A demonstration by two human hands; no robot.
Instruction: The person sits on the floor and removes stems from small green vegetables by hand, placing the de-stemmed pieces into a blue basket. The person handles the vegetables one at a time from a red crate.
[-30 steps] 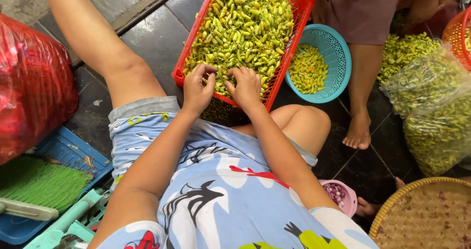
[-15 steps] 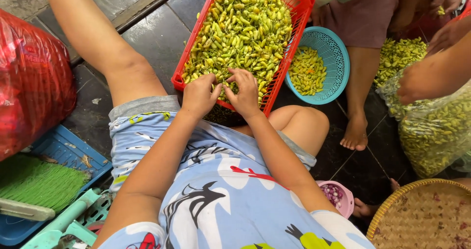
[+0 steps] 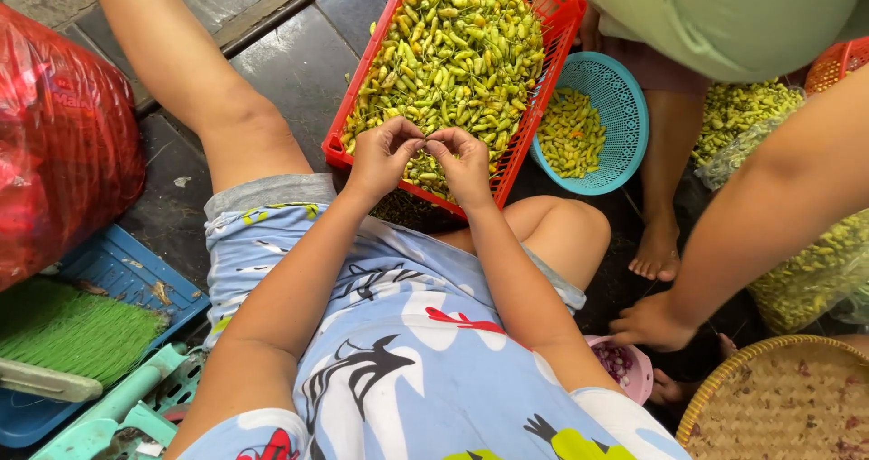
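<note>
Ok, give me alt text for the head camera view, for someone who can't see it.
A seated person's left hand and right hand meet fingertip to fingertip over a red plastic crate heaped with small yellow-green chillies. Beside it a round teal plastic basket holds more chillies. At right, another person's hand reaches down to a small pink bowl.

Whatever my left hand (image 3: 385, 157) and right hand (image 3: 463, 166) pinch is too small to tell, and the red crate (image 3: 534, 116) runs off the top edge.

A bulging red plastic sack (image 3: 63, 143) at far left; a clear bag (image 3: 815, 270), seemingly of chillies, at right
</note>
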